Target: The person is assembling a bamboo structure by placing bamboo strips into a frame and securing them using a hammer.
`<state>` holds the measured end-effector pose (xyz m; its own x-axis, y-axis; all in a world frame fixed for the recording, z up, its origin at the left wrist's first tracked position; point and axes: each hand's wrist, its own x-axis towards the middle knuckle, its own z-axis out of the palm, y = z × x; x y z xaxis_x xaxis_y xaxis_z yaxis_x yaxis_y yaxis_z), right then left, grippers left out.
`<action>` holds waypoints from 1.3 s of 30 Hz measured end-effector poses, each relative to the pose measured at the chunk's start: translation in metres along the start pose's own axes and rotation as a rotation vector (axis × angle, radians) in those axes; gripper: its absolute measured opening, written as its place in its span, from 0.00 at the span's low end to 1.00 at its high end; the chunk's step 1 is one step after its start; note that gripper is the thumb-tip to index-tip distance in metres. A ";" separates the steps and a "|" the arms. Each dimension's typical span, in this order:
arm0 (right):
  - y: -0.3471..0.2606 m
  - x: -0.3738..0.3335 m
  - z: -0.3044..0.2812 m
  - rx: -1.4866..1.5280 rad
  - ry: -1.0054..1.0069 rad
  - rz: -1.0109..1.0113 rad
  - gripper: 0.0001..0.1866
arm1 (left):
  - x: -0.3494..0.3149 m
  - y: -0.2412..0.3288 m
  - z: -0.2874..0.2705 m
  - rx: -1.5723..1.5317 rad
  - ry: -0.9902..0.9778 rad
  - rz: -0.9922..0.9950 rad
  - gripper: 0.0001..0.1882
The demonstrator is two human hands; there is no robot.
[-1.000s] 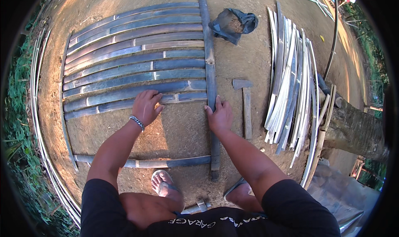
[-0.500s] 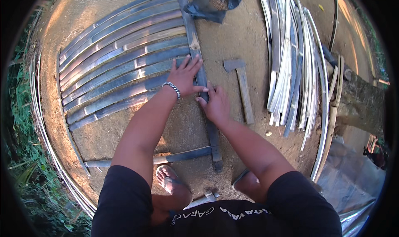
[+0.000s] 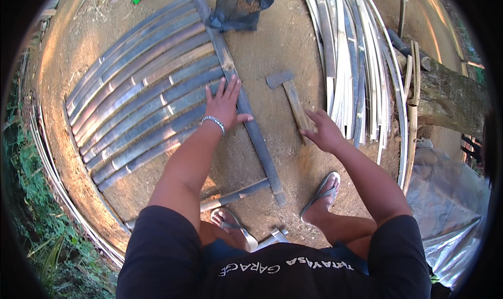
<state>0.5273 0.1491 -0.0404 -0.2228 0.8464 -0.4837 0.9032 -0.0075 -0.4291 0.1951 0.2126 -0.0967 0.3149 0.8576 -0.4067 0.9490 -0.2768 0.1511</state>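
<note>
I locate the right hand [image 3: 326,132] at the near handle end of the hatchet [image 3: 294,102], thumb and fingers apart; I cannot tell whether they touch it. The left hand [image 3: 222,102] lies spread on the right rail [image 3: 257,136] of the bamboo frame [image 3: 157,116]. The hatchet lies on the earth ground [image 3: 283,52], between rail and bamboo strips [image 3: 358,73], apart from both. A dark bag [image 3: 222,12] lies beside the rail toward its far end.

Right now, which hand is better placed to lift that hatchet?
Probably the right hand: it is at the handle end of the hatchet, while the left hand lies spread over the dark bamboo pole.
</note>
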 end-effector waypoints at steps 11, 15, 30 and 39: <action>-0.007 -0.065 -0.011 0.126 -0.067 0.160 0.36 | 0.004 -0.025 -0.014 0.054 -0.004 0.173 0.66; -0.011 -0.006 -0.014 0.082 -0.007 0.098 0.34 | 0.017 -0.034 -0.003 0.100 0.045 0.236 0.66; -0.049 0.171 -0.061 0.192 0.038 0.043 0.34 | 0.019 -0.036 0.004 0.026 0.083 0.222 0.65; -0.059 0.263 -0.090 0.363 0.389 0.035 0.21 | 0.022 -0.045 0.010 -0.074 0.147 0.287 0.64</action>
<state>0.4487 0.4206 -0.0736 0.0202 0.9768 -0.2131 0.7073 -0.1646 -0.6875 0.1594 0.2391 -0.1215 0.5580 0.8041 -0.2048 0.8165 -0.4881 0.3082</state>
